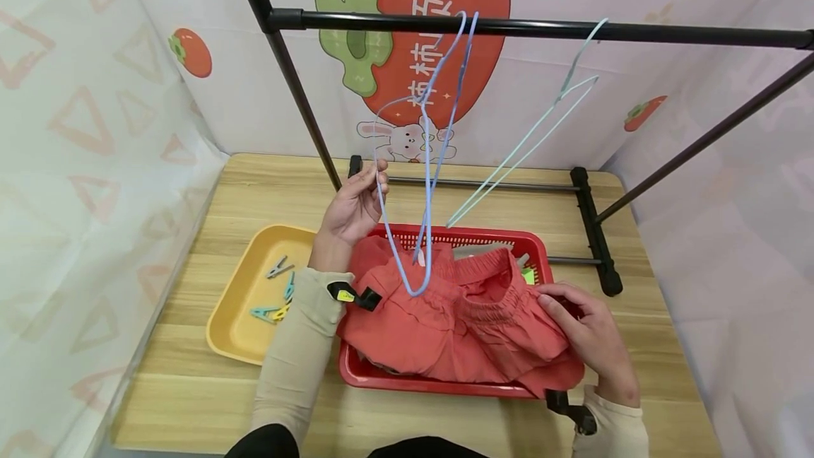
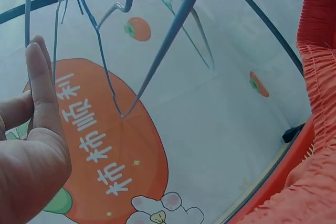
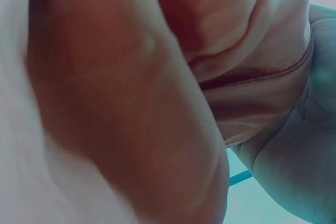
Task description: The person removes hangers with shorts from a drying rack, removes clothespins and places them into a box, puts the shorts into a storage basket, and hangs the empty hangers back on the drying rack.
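My left hand pinches the left side of a light blue clothes hanger, whose hook is at the black rail. Just behind it hangs another blue hanger. Below them, red shorts with a gathered elastic waistband lie across a red basket. My right hand grips the shorts at the right end of the waistband, thumb on top. The left wrist view shows the fingers against the hanger wire. In the right wrist view, the hand and red cloth fill much of the picture.
A black clothes rack spans the table's back. A pale green hanger hangs on its right part. Left of the basket, a yellow tray holds several clothespins. Grey cloth shows under the shorts.
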Available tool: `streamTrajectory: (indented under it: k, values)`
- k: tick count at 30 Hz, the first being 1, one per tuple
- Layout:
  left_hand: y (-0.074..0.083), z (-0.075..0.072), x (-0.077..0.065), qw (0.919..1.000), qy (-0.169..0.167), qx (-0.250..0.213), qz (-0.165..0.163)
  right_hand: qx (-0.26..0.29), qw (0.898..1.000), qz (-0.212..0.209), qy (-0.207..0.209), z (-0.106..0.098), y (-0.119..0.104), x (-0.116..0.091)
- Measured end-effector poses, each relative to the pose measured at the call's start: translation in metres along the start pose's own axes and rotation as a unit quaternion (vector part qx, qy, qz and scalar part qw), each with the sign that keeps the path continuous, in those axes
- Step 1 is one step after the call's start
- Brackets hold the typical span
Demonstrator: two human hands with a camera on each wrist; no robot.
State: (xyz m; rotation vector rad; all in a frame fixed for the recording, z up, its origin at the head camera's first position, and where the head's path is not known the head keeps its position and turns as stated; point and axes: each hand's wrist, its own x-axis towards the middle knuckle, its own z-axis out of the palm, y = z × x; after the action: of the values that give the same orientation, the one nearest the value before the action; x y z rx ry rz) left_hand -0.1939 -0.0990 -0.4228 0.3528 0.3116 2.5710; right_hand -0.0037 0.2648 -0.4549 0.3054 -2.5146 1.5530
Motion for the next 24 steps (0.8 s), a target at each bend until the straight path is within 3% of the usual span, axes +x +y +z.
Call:
streamTrajectory:
  k: [12,19,24]
  values:
    - [-0.006,-0.015,-0.002,0.9959,0.085,-0.004,0.028,0.004,1.000,0.000,0.000,-0.003,0.001,0.000]
    - [-0.005,-0.018,-0.005,0.9894,0.133,0.032,0.049,0.017,1.000,-0.013,-0.009,-0.005,0.002,0.000]
    - [-0.005,-0.020,-0.015,0.9843,0.147,0.070,0.068,0.020,0.999,-0.025,-0.032,-0.011,0.003,0.001]
